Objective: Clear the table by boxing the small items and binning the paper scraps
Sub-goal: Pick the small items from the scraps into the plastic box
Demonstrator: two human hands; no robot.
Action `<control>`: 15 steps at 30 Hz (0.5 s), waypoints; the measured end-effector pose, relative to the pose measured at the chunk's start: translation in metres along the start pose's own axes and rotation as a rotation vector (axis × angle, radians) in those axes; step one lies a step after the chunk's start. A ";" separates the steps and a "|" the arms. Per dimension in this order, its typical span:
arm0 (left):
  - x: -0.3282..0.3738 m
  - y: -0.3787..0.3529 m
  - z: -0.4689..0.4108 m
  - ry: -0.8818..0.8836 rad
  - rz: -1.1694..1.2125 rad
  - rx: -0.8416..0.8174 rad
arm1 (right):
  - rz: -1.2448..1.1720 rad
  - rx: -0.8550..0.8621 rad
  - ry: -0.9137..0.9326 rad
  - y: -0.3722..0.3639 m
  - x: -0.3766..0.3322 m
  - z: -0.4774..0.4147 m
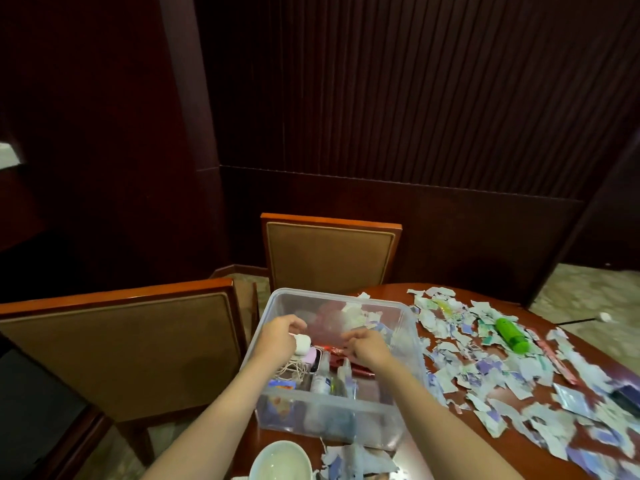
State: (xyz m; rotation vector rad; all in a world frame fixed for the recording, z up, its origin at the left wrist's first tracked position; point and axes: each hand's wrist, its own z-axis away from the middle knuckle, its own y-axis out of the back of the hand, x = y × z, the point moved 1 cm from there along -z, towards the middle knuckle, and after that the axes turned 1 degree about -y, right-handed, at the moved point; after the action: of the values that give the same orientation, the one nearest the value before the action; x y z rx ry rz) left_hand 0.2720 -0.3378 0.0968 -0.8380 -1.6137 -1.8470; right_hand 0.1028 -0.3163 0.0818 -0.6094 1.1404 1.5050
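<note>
box [411,318]: already held bottles [320,375], a cord [294,367] and red packets [356,370]; a few paper bits lay at its far end.
left hand [278,337]: over the box's left side, gripping a white plug [302,342].
right hand [367,345]: over the box's middle, fingers curled; whether it held anything could not be told.
scraps [519,375]: thick to the right of the box, more in front of it; no bin in view.
unboxed: green tube [509,336] and red sachet [558,359], right of the box.
progress: boxing looked partly done, binning apparently not begun.
</note>
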 end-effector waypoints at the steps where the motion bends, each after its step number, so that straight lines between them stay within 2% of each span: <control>1: 0.007 0.001 0.000 -0.005 0.030 -0.001 | -0.040 0.003 -0.014 0.007 -0.002 0.004; 10: 0.073 -0.016 0.011 -0.109 0.091 -0.047 | -0.268 0.124 -0.017 0.073 -0.008 0.047; 15: 0.106 -0.034 0.027 -0.168 0.137 -0.120 | -0.294 0.241 -0.029 0.106 0.005 0.066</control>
State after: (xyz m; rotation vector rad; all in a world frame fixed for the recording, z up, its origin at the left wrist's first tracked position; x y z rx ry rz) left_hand 0.1796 -0.3060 0.1563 -1.1550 -1.5134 -1.8321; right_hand 0.0151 -0.2486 0.1394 -0.5595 1.1353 1.1043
